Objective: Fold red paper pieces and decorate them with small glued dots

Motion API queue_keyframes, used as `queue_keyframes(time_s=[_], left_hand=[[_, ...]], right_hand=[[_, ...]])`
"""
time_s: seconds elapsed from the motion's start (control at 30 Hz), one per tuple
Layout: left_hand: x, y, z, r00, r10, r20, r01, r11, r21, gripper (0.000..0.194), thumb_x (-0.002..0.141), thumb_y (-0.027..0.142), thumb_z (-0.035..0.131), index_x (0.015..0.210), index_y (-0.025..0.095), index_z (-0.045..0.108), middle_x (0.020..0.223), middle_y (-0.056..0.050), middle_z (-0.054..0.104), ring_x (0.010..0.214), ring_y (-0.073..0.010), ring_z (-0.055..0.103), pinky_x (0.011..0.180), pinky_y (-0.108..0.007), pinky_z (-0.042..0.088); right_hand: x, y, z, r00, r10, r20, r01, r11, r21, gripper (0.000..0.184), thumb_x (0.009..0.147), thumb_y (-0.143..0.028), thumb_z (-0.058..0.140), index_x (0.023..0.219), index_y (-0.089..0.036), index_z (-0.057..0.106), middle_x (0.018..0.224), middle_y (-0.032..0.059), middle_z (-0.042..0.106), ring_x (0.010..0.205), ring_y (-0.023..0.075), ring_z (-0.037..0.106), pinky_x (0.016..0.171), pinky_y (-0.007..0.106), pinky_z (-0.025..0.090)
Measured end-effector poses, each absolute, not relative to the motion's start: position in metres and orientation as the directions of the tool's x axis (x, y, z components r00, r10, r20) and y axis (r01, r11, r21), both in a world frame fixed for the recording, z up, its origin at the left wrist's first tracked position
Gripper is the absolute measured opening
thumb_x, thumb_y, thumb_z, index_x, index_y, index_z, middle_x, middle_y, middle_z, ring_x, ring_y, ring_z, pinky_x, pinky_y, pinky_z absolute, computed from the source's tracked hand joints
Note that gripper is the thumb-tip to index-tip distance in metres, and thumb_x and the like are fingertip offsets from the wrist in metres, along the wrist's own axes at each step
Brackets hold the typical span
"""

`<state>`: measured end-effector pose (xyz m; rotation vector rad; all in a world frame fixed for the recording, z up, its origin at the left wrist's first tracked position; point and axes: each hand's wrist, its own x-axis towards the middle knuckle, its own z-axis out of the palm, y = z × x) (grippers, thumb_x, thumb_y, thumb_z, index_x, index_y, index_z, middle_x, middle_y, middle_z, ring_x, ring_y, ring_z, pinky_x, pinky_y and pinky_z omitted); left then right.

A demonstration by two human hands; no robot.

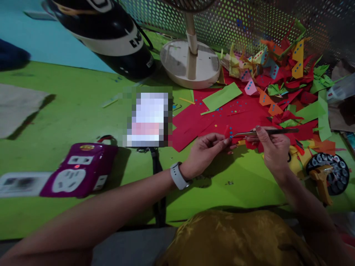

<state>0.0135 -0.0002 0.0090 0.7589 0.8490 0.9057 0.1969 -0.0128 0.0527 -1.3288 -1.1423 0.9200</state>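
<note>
My left hand (206, 149) is closed in a pinch on a small folded red paper piece (227, 132) with blue dots. My right hand (270, 146) grips metal tweezers (263, 132), whose tip points left and touches the red piece. Both hands hover just above the green table (83, 111), at the near edge of the red paper sheets (222, 120). A white watch sits on my left wrist.
A heap of folded coloured paper shapes (280, 70) lies at the back right. A fan base (190, 62) and a black helmet (105, 33) stand behind. A purple power strip (80, 170) is at the left, a glue gun (323, 179) on a round tray at the right.
</note>
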Motion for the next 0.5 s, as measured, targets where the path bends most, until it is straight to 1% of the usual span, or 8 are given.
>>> queue_keyframes(time_s=[0.27, 0.5], left_hand=[[0.0137, -0.0009, 0.0078, 0.361, 0.883, -0.301, -0.345, 0.426, 0.837, 0.043, 0.066, 0.052, 0.087, 0.081, 0.018, 0.066, 0.071, -0.001, 0.077, 0.074, -0.0198, 0.077, 0.077, -0.034, 0.063], [0.0130, -0.0013, 0.0064, 0.360, 0.885, -0.294, -0.338, 0.418, 0.843, 0.042, 0.068, 0.052, 0.086, 0.084, 0.018, 0.067, 0.072, -0.001, 0.076, 0.077, -0.0221, 0.077, 0.079, -0.037, 0.062]], right_hand=[[0.1960, -0.0140, 0.0537, 0.224, 0.971, 0.087, 0.119, 0.062, -0.991, 0.023, 0.084, -0.047, 0.075, 0.080, -0.024, 0.075, 0.067, -0.0017, 0.076, 0.061, 0.0178, 0.076, 0.060, 0.029, 0.065], [0.1976, -0.0135, 0.0559, 0.251, 0.962, 0.104, 0.124, 0.075, -0.989, 0.024, 0.083, -0.046, 0.076, 0.080, -0.023, 0.074, 0.066, -0.0009, 0.075, 0.061, 0.0188, 0.075, 0.062, 0.032, 0.066]])
